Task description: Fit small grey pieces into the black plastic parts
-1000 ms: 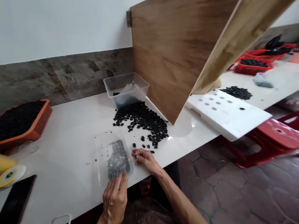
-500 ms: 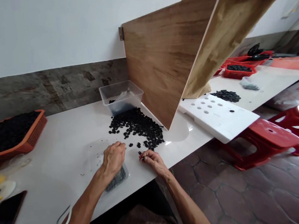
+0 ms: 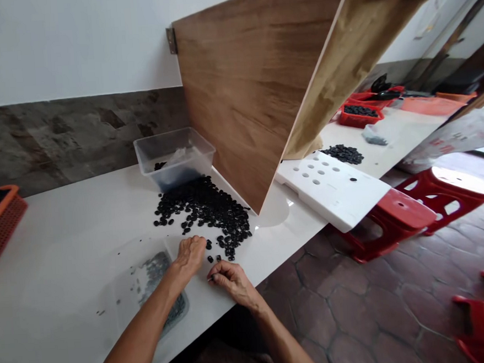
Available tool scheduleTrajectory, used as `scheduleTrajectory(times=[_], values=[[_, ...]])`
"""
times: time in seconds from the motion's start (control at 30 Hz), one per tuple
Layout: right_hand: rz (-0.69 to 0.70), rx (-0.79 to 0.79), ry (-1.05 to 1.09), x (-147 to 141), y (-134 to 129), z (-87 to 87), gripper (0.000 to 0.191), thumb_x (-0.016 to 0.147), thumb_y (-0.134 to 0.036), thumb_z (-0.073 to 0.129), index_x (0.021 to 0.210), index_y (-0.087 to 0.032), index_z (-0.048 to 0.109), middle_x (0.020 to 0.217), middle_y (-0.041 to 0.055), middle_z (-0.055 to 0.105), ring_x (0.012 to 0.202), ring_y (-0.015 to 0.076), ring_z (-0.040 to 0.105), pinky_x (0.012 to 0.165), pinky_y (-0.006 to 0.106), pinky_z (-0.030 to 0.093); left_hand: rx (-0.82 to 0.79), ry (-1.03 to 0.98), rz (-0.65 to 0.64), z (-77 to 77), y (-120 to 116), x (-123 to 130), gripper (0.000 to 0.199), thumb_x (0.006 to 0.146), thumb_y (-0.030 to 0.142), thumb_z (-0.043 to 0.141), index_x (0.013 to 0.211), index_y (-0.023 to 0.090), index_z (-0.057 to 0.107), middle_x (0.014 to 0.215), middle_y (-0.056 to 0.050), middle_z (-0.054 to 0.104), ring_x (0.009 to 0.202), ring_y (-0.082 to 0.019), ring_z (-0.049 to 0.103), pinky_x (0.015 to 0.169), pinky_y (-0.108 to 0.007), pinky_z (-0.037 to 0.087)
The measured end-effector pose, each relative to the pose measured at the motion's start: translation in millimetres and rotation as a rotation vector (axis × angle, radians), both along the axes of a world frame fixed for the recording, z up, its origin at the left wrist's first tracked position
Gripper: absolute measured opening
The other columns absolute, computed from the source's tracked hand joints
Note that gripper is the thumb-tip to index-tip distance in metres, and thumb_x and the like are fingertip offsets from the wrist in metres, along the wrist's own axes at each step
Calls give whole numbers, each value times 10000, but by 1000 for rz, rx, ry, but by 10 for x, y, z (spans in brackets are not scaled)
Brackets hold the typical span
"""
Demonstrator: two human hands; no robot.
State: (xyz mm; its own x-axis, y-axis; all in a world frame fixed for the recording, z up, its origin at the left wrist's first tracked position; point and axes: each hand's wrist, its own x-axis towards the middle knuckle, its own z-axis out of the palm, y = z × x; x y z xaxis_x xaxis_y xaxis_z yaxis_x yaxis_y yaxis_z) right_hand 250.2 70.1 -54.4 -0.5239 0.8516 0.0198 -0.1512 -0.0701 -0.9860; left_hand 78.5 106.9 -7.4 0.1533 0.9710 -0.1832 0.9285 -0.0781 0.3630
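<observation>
My left hand [image 3: 192,253] is closed above the table, at the near edge of the loose black pieces. Its fingertips point away from me, so whatever they pinch is hidden. A small black oval piece [image 3: 209,244] lies right by its fingers. Close on the right, my right hand [image 3: 231,282] pinches a small dark piece [image 3: 210,278] between thumb and forefinger. Beyond both hands spreads a pile of small black pieces [image 3: 210,203]. Partly under my left forearm stands a clear shallow tray [image 3: 183,308] with many tiny grey parts [image 3: 155,270].
A clear plastic bin [image 3: 173,150] stands behind the pile, beside a slanting wooden panel [image 3: 244,93]. An orange basket [image 3: 5,226] is at the left. To the right are a white foam board [image 3: 338,197], red stools [image 3: 410,211] and a red basket [image 3: 357,119].
My left hand has moved from over the tray of grey parts to the edge of the black pieces, nearer my right hand. The view has swung to the right.
</observation>
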Motion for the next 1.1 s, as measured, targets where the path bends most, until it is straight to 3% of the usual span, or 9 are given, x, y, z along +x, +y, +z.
scheduleTrajectory(times=[0.13, 0.23, 0.3, 0.4, 0.53, 0.73, 0.87, 0.97, 1.1], values=[[-52, -64, 40, -10, -15, 16, 288, 811, -430, 679, 826, -143, 651, 723, 32, 640, 668, 140, 579, 646, 246, 426, -59, -264, 123, 26, 175, 6, 197, 897, 309, 587, 990, 141, 633, 1024, -61, 654, 928, -198, 628, 835, -421, 504], [-159, -125, 104, -44, 14, 53, 357, 783, -495, 683, 813, -149, 602, 670, 19, 629, 568, 122, 563, 569, 235, 433, -104, -539, 195, 154, 164, -38, 209, 912, 278, 542, 1013, 121, 637, 892, -58, 688, 766, -168, 662, 734, -364, 536], [-255, -157, 147, -81, 37, 125, 351, 797, -490, 672, 841, -156, 574, 661, 8, 622, 517, 101, 541, 530, 221, 424, -113, -735, 233, 282, 42, -82, 293, 908, 242, 483, 1117, 85, 615, 867, -88, 712, 726, -170, 684, 712, -340, 545], [-332, -188, 202, -155, 37, 322, 315, 823, -446, 667, 917, -163, 565, 672, 0, 628, 500, 87, 547, 520, 210, 425, -85, -959, 277, 470, -270, -148, 428, 853, 279, 515, 1217, 62, 577, 954, -127, 729, 827, -192, 702, 802, -340, 543], [-310, -235, 288, -279, -52, 657, 299, 800, -392, 714, 940, -155, 596, 672, 17, 658, 514, 101, 588, 533, 217, 452, -60, -1269, 449, 591, -717, -209, 371, 768, 294, 676, 1105, 139, 679, 897, -84, 749, 760, -188, 714, 758, -307, 564], [-167, -252, 298, -477, -202, 936, 280, 776, -311, 756, 987, -176, 630, 673, 3, 647, 612, 128, 656, 636, 247, 520, 45, -1393, 638, 541, -1085, -310, 296, 705, 255, 781, 999, 247, 753, 821, -40, 764, 704, -178, 723, 696, -252, 584], [-93, -203, 230, -591, -258, 960, 256, 800, -308, 725, 1018, -197, 648, 713, 10, 639, 633, 140, 658, 637, 263, 525, 40, -1531, 657, 518, -1171, -402, 259, 681, 255, 804, 938, 266, 771, 747, -22, 752, 628, -157, 702, 661, -248, 581], [-108, -74, 85, -649, -285, 957, 232, 800, -294, 716, 1011, -207, 680, 728, 12, 614, 639, 138, 616, 609, 252, 496, 9, -1640, 671, 509, -1211, -455, 229, 665, 266, 815, 890, 252, 778, 709, -17, 736, 572, -130, 665, 614, -224, 563], [-95, 69, -50, -698, -291, 949, 216, 808, -255, 692, 1021, -220, 699, 747, 18, 599, 667, 143, 575, 629, 257, 475, 19, -1643, 733, 430, -1274, -511, 263, 655, 251, 821, 915, 258, 779, 732, -24, 738, 576, -127, 660, 618, -224, 557]])
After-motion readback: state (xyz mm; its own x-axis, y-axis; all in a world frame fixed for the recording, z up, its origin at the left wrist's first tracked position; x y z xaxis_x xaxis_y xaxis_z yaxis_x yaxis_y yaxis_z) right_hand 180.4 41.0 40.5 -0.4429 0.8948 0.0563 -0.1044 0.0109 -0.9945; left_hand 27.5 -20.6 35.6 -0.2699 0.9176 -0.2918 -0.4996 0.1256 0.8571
